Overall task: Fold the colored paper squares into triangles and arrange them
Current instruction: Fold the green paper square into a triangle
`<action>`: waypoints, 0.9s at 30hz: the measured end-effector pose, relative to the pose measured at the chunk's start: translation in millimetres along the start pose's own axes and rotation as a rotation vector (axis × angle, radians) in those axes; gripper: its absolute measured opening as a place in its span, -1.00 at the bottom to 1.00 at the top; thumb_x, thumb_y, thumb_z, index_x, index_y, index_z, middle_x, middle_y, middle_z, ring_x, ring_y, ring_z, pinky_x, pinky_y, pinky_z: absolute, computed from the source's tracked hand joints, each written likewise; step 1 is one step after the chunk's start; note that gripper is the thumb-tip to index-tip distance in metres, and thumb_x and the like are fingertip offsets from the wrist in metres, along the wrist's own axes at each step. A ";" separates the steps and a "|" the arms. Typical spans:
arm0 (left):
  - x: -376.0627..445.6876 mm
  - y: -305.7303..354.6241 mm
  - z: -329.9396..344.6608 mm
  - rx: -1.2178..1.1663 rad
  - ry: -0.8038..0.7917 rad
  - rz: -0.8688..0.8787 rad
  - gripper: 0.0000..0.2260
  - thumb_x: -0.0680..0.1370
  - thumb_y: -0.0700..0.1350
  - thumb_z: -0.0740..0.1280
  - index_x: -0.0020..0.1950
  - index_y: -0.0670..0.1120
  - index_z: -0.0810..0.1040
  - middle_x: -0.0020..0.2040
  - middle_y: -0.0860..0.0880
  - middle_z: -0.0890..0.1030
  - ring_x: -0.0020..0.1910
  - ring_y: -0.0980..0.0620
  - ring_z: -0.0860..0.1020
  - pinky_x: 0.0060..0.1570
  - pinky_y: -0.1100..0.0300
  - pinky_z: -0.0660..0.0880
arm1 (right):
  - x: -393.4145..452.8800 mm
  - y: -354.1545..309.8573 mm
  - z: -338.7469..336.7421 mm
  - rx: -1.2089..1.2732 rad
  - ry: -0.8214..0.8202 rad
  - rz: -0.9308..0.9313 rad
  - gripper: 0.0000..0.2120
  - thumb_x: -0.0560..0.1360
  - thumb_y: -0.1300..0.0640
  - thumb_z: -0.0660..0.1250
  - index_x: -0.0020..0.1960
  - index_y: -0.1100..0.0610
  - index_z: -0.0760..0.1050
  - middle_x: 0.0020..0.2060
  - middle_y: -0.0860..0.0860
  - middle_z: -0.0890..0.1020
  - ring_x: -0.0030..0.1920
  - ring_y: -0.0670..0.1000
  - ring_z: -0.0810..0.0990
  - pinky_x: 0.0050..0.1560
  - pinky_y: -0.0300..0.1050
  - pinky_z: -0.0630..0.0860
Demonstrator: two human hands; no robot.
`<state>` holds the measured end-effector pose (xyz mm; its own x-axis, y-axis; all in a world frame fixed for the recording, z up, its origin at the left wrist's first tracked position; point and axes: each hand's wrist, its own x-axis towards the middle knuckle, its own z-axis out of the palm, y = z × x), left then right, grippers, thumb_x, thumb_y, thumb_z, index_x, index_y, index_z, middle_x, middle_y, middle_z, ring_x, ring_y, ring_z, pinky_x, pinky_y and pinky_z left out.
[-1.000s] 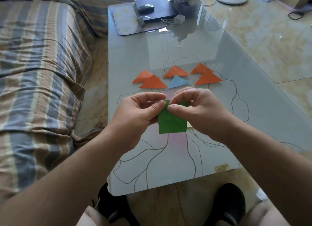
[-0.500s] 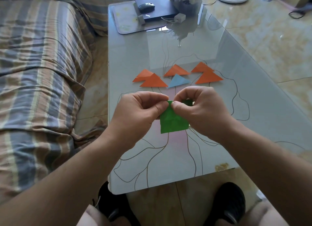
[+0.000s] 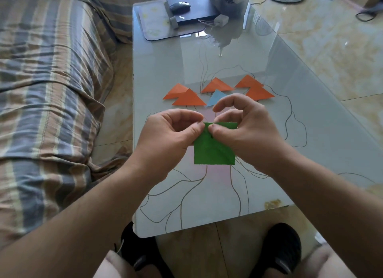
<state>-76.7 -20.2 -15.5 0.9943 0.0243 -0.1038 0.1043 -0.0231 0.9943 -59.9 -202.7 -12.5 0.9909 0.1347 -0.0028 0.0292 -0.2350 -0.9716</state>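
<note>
Both the left hand and the right hand pinch the top edge of the green paper square, held above the glass table. If the corners are not aligned, the crease may come crooked.

A glossy glass worktop with thin curving line patterns runs away from the viewer. Near its middle lie five orange paper triangles, some overlapping in pairs, with one light blue triangle among them. At the far end a pale mat carries a closed black laptop with a dark computer mouse on top. A small white charger rests just beside the laptop.
</note>
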 end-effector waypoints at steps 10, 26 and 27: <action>0.4 3.3 -2.4 -0.080 -0.072 -0.038 -0.72 0.59 -0.23 0.43 0.29 -0.06 0.54 -0.04 -0.17 0.75 0.01 -0.13 0.74 0.08 -0.03 0.65 | 1.2 -7.4 -3.8 0.156 -0.053 0.113 -0.76 0.48 0.25 0.55 0.06 0.01 0.63 -0.14 0.07 0.75 -0.17 0.05 0.76 -0.22 -0.07 0.66; -1.8 2.8 -3.3 0.042 -0.117 0.075 -0.71 0.66 -0.31 0.31 0.29 0.03 0.54 -0.10 -0.17 0.73 -0.04 -0.12 0.73 0.05 0.01 0.66 | 2.7 -2.7 -4.1 0.194 -0.104 0.129 -0.79 0.48 0.31 0.53 0.03 0.07 0.63 -0.18 0.07 0.72 -0.22 0.01 0.69 -0.19 -0.05 0.62; -1.9 3.1 -3.0 0.042 -0.120 0.078 -0.70 0.66 -0.31 0.30 0.31 0.02 0.53 -0.10 -0.17 0.73 -0.04 -0.13 0.73 0.06 0.01 0.66 | 2.8 -2.5 -4.1 0.206 -0.105 0.136 -0.78 0.48 0.32 0.53 0.03 0.07 0.64 -0.19 0.07 0.72 -0.22 0.01 0.69 -0.20 -0.06 0.62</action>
<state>-78.3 -17.4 -12.2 0.9946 -0.0989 -0.0311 0.0251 -0.0617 0.9978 -56.7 -205.7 -9.1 0.9643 0.2172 -0.1513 -0.1418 -0.0588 -0.9882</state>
